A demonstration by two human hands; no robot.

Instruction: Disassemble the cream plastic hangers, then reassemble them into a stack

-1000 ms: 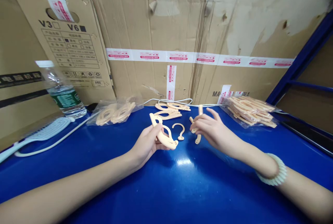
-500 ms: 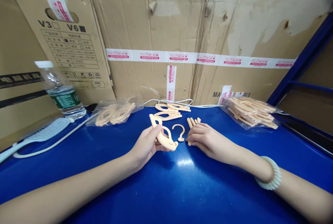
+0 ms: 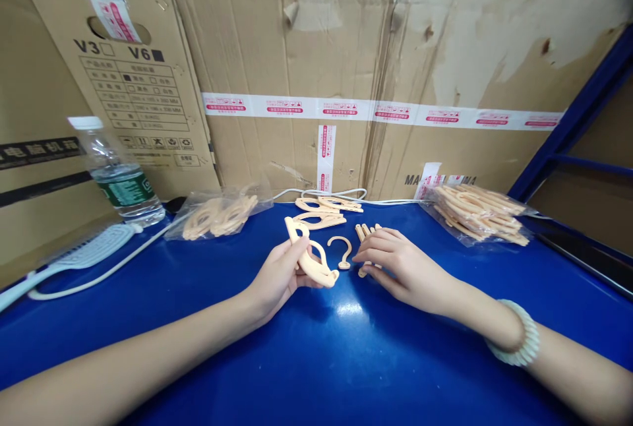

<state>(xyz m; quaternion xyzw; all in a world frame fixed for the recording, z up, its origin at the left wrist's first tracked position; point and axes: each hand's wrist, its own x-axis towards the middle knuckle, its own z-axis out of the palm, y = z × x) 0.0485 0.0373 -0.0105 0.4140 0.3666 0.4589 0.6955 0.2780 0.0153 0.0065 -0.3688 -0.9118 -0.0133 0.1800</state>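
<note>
My left hand (image 3: 279,266) is closed around a cream plastic folding-hanger arm piece (image 3: 310,262), tilted above the blue table, thumb on top. Just right of it, a cream hanger hook (image 3: 342,252) lies by itself on the table. My right hand (image 3: 395,264) hovers over a group of narrow cream strips (image 3: 362,232) laid side by side, its fingers bent but apart, with no piece visibly gripped. Its fingers hide the middle of the strips. Behind the hook lie several more curved hanger arm pieces (image 3: 319,220).
Clear bags of cream hanger parts lie at left (image 3: 220,216) and right (image 3: 477,213). A water bottle (image 3: 123,179) and a pale blue hairbrush (image 3: 84,251) are far left. A dark flat object (image 3: 588,261) sits at right. Cardboard (image 3: 291,50) stands behind with a white cable (image 3: 316,192).
My right hand has lifted slightly and its fingers have spread over the strips. My left hand and the hanger arm piece stay nearly still.
</note>
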